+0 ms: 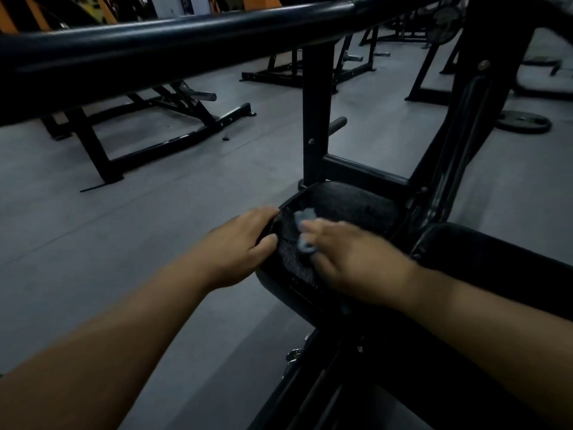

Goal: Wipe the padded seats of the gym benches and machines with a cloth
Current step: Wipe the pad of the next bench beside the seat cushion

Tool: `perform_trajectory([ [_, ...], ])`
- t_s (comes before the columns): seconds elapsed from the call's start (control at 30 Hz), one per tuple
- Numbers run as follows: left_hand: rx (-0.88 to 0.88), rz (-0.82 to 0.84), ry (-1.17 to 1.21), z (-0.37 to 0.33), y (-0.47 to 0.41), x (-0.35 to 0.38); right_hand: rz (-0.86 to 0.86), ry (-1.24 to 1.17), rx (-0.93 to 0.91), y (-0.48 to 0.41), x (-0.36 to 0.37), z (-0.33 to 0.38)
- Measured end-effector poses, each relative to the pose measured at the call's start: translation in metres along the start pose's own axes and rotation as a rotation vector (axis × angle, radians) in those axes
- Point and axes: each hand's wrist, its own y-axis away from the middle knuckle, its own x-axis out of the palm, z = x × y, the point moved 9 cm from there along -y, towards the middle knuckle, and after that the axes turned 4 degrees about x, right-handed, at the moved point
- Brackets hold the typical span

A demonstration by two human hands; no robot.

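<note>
Small blue-grey cloth (304, 231), bunched into a short strip, its long axis running near-to-far and the far end pointing up the padded seat (353, 209). It lies on the seat's near-left part, on a dotted-looking black surface. The seat's length runs from near-left to far-right, towards an upright back pad (468, 119).

Right hand (350, 259) holds the cloth down on the seat, cloth poking out past the fingertips (hand is motion-blurred, so exact grip unclear). Left hand (242, 246) is just beside it, fingers and thumb curled over the seat's left rim.

Around: grey gym floor (155, 231), thick black bar (186, 41) across the top, another bench frame (92, 144) far left, weight plate (522, 121) lying flat far right. Dim light.
</note>
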Motion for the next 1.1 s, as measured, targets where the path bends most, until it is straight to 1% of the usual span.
perform_trajectory([
  [0.03, 0.025, 0.009, -0.039, -0.007, -0.003, 0.002, -0.035, 0.021, 0.08, -0.001, -0.008, -0.026],
  [0.1, 0.057, 0.021, -0.116, -0.018, -0.009, 0.007, -0.044, 0.106, 0.28, -0.018, -0.023, -0.073],
  [0.17, 0.074, 0.022, -0.182, -0.03, -0.015, 0.014, 0.001, 0.234, 0.381, -0.037, -0.023, -0.085],
  [0.2, 0.076, 0.021, -0.202, -0.037, -0.019, 0.018, 0.02, 0.266, 0.378, -0.04, -0.017, -0.082],
  [0.23, 0.077, 0.02, -0.213, -0.044, -0.023, 0.022, 0.021, 0.261, 0.332, -0.037, -0.008, -0.072],
  [0.3, 0.081, 0.019, -0.217, -0.056, -0.03, 0.029, 0.007, 0.206, 0.182, -0.011, -0.002, -0.046],
  [0.33, 0.087, 0.016, -0.213, -0.062, -0.032, 0.033, 0.008, 0.218, 0.113, 0.007, -0.004, -0.042],
  [0.37, 0.089, 0.01, -0.207, -0.066, -0.033, 0.036, 0.015, 0.247, 0.105, 0.02, -0.009, -0.047],
  [0.4, 0.086, 0.002, -0.202, -0.069, -0.032, 0.038, 0.002, 0.288, 0.168, 0.025, -0.02, -0.059],
  [0.43, 0.081, -0.005, -0.201, -0.071, -0.03, 0.041, -0.05, 0.257, 0.249, 0.023, -0.027, -0.075],
  [0.47, 0.079, -0.015, -0.199, -0.073, -0.028, 0.042, -0.064, 0.201, 0.28, 0.015, -0.027, -0.085],
  [0.5, 0.08, -0.027, -0.196, -0.073, -0.027, 0.042, -0.014, 0.161, 0.339, 0.007, -0.025, -0.09],
  [0.53, 0.082, -0.038, -0.194, -0.074, -0.025, 0.041, -0.003, 0.12, 0.404, 0.003, -0.025, -0.084],
  [0.6, 0.094, -0.053, -0.199, -0.075, -0.023, 0.036, -0.075, 0.101, 0.365, 0.005, -0.026, -0.06],
  [0.63, 0.111, -0.06, -0.211, -0.08, -0.022, 0.035, -0.086, 0.069, 0.297, 0.019, -0.024, -0.042],
  [0.67, 0.126, -0.065, -0.22, -0.085, -0.02, 0.034, -0.091, 0.038, 0.186, 0.038, -0.023, -0.022],
  [0.73, 0.132, -0.074, -0.217, -0.096, -0.019, 0.036, 0.034, -0.048, 0.092, 0.081, -0.024, -0.009],
  [0.8, 0.135, -0.074, -0.181, -0.111, -0.017, 0.04, 0.028, -0.061, 0.161, 0.103, -0.032, -0.041],
  [0.9, 0.186, -0.042, -0.15, -0.147, -0.019, 0.051, -0.133, -0.051, 0.429, 0.11, -0.063, -0.105],
  [0.93, 0.206, -0.035, -0.152, -0.16, -0.019, 0.053, -0.15, -0.024, 0.451, 0.108, -0.066, -0.108],
  [1.0, 0.222, -0.058, -0.156, -0.181, -0.019, 0.051, -0.135, 0.041, 0.405, 0.109, -0.058, -0.091],
  [1.1, 0.254, -0.118, -0.101, -0.205, -0.021, 0.045, -0.094, 0.068, 0.234, 0.141, -0.055, -0.065],
])
